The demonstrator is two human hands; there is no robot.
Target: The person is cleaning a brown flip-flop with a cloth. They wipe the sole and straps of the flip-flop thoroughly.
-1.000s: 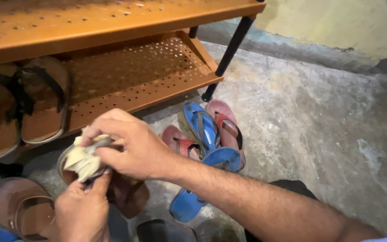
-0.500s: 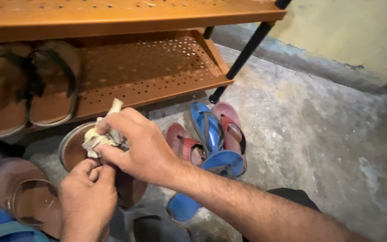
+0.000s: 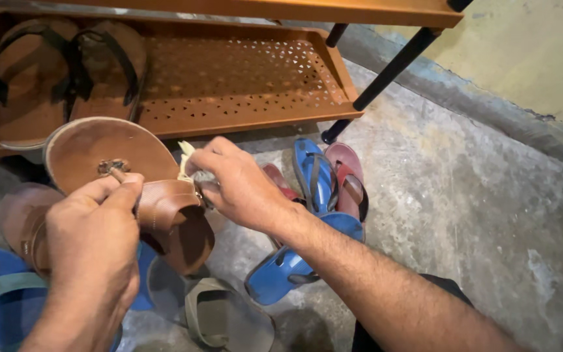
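2 hands (image 3: 164, 215) on brown sandal (image 3: 125, 176), cloth (image 3: 187, 163).

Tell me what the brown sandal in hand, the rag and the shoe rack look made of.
Brown sandal: likely leather or imitation, smooth with a dull sheen. Rag: pale crumpled cloth, soft folds. Shoe rack: orange perforated shelf, plastic or painted metal, with black legs.

My left hand (image 3: 92, 241) gripping brown sandal (image 3: 131, 186), right hand (image 3: 239, 186) pressing pale rag (image 3: 187, 160) against strap, blue flip-flops (image 3: 301, 221) beside.
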